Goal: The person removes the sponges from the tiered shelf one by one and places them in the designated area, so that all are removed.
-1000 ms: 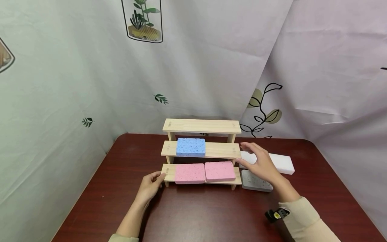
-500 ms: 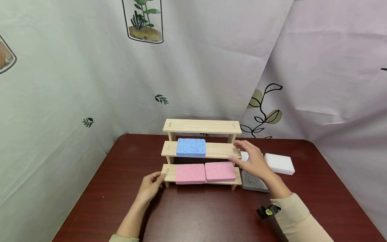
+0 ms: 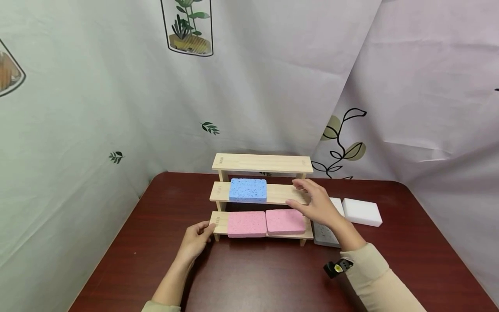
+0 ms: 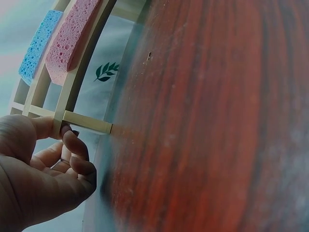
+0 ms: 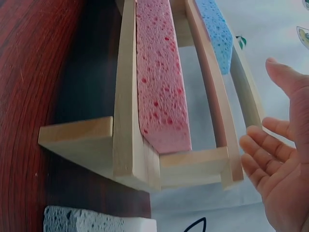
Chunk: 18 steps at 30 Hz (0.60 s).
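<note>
A three-tier wooden display stand (image 3: 262, 161) stands on the table. My left hand (image 3: 195, 239) pinches the left end of its lowest board, thumb on top and fingers curled under, as the left wrist view shows. A blue sponge (image 3: 247, 190) lies on the middle tier, left of centre. Two pink sponges, a left one (image 3: 247, 224) and a right one (image 3: 286, 221), sit side by side on the bottom tier. My right hand (image 3: 319, 207) hovers at the right end of the middle board, fingers spread and holding nothing; its palm (image 5: 289, 198) shows bare in the right wrist view.
Right of the stand lie a grey sponge (image 3: 325, 236) and two white foam blocks, one (image 3: 362, 212) in full sight and one (image 3: 338, 205) partly behind my right hand. The dark red tabletop (image 3: 249, 277) reaches back to a printed curtain (image 3: 257, 78).
My right hand has moved left, from beside the stand to over the right end of the middle tier, uncovering more of the white blocks. The left hand keeps its grip and the sponges stay put.
</note>
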Motion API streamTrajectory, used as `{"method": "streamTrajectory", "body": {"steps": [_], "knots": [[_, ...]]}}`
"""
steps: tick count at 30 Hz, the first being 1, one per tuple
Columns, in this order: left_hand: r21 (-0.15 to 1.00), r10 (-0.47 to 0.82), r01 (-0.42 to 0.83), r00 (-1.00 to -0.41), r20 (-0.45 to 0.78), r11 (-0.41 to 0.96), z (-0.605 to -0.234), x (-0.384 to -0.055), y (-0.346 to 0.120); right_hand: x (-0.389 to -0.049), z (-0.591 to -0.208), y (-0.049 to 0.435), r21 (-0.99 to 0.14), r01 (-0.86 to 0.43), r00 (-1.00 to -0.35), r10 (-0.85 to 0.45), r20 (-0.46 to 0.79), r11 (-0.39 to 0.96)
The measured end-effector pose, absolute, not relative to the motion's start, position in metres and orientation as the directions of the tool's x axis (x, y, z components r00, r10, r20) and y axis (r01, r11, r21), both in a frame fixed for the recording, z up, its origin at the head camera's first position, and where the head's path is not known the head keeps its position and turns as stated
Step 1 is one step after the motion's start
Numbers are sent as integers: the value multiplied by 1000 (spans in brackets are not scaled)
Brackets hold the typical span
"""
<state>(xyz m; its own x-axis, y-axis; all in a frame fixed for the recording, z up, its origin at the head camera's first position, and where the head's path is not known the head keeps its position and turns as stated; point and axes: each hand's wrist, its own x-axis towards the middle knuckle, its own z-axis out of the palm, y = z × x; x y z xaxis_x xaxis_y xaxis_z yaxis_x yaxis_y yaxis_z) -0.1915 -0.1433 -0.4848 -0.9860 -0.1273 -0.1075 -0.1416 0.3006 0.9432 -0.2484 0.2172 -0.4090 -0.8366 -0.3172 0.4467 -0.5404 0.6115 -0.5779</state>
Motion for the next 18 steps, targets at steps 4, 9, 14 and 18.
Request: {"method": "streamTrajectory", "body": {"steps": [4, 9, 14, 18], "knots": [[943, -128, -141, -986, -106, 301, -485, -191, -143, -251, -409, 209, -564, -554, -828, -334, 451, 612], [942, -126, -143, -986, -109, 305, -484, -191, -144, -255, -409, 200, -553, -565, -821, -354, 448, 612], [941, -125, -148, -986, -114, 306, -483, -190, -144, -258, -409, 191, -552, -577, -814, -369, 448, 602], [942, -124, -148, -986, -115, 301, -483, -190, -144, -259, -408, 185, -551, -572, -818, -373, 437, 608]]}}
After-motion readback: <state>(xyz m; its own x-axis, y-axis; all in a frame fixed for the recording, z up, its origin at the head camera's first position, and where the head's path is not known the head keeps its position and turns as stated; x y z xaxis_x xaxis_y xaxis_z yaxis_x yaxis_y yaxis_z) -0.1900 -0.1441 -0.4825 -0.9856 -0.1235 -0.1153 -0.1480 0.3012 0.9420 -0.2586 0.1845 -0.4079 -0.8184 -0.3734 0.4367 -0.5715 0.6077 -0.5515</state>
